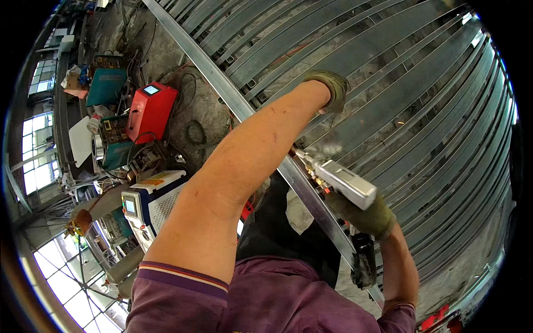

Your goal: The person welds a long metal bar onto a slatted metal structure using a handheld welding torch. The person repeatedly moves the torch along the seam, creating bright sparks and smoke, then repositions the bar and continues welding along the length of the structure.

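Observation:
My right hand (369, 215), in an olive work glove, grips a handheld welding gun (347, 183) with a silver box-shaped body and a brass-coloured nozzle end. The gun's tip points toward the long steel rail (319, 208) where the slats meet it. A faint haze hangs by the tip, and a small orange spark shows farther right. Stretched across the rail, my left arm ends in a gloved left hand (331, 90) over the metal slats (383, 77). Its fingers are mostly hidden, so whether it grasps a slat is unclear.
Many parallel slats fill the right side. On the left stand a red machine (151, 111) with a small screen, a white-and-blue machine (150, 205), and teal machines (106, 86). Cables (195, 132) lie on the floor. A black clamp-like object (363, 261) sits at the rail's near end.

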Available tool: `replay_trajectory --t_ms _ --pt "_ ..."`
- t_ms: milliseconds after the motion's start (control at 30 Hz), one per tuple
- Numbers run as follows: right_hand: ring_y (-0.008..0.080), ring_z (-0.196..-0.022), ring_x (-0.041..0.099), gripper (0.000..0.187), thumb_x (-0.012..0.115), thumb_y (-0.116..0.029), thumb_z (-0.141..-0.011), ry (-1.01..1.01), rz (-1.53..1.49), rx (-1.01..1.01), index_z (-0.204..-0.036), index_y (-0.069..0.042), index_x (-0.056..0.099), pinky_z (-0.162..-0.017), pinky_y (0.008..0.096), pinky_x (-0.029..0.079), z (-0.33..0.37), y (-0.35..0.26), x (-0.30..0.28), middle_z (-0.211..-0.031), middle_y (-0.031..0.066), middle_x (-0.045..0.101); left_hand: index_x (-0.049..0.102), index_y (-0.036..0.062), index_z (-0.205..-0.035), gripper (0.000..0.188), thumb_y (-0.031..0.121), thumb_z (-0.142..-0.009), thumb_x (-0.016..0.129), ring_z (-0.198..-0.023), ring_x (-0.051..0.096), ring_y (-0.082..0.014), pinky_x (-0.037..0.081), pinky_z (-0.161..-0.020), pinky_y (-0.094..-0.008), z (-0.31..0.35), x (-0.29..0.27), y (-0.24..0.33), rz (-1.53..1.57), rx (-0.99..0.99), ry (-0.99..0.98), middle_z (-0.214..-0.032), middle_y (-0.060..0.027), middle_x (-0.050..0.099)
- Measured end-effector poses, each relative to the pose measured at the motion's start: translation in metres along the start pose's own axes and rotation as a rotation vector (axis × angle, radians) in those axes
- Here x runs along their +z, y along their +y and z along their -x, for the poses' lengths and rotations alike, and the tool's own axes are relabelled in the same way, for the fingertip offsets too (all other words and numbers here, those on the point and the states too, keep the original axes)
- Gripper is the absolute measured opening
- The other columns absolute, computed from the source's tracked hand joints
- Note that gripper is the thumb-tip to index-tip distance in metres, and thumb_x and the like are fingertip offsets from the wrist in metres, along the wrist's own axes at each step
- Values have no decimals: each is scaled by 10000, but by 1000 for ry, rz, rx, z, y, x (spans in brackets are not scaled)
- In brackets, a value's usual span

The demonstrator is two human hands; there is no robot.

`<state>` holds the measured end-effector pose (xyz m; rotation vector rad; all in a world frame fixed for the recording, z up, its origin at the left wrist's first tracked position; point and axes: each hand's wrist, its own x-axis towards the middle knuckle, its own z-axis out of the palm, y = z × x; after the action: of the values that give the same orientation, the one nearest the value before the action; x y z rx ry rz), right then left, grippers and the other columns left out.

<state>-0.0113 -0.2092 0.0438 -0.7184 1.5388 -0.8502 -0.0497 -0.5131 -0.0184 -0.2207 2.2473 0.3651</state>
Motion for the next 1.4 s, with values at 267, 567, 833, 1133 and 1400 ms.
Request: replay_trajectory --t_ms 267,567,833,1133,1400 --pt "145 -834 703 273 775 -221 -984 438 -170 354 -1181 -39 727 -714 318 574 72 -19 -9 -994 49 749 797 12 -1092 499 460 -920 658 -1021 734 -407 558 -917 -500 42 16 -44 303 13 377 -1081 -224 771" --pt "110 -742 639 232 752 -254 -999 519 -97 317 -1115 -56 725 -632 299 513 74 -48 62 -896 -2 690 785 93 -1068 474 521 -932 633 -999 737 -375 559 -911 -477 203 89 -225 466 -288 635 -1038 -175 779" --pt "111 -742 623 200 721 -199 -1005 618 -24 208 -1121 -38 701 -643 299 508 54 -126 133 -892 -1 679 765 44 -1089 483 487 -940 642 -1044 718 -420 551 -915 -491 266 178 -315 536 -245 741 -1085 -203 761" --pt "92 -801 596 273 724 -246 -1016 490 78 66 -1205 -51 698 -696 290 520 44 -163 111 -928 -13 659 722 34 -908 406 433 -975 685 -874 695 -422 529 -782 -487 319 145 -314 511 -183 805 -929 -221 730" --pt "56 -637 523 346 703 -309 -1046 296 113 115 -1299 -74 683 -539 275 466 -2 -174 74 -803 -52 615 752 56 -993 351 399 -979 679 -886 693 -407 542 -813 -473 290 87 -271 477 -13 814 -941 -193 731"
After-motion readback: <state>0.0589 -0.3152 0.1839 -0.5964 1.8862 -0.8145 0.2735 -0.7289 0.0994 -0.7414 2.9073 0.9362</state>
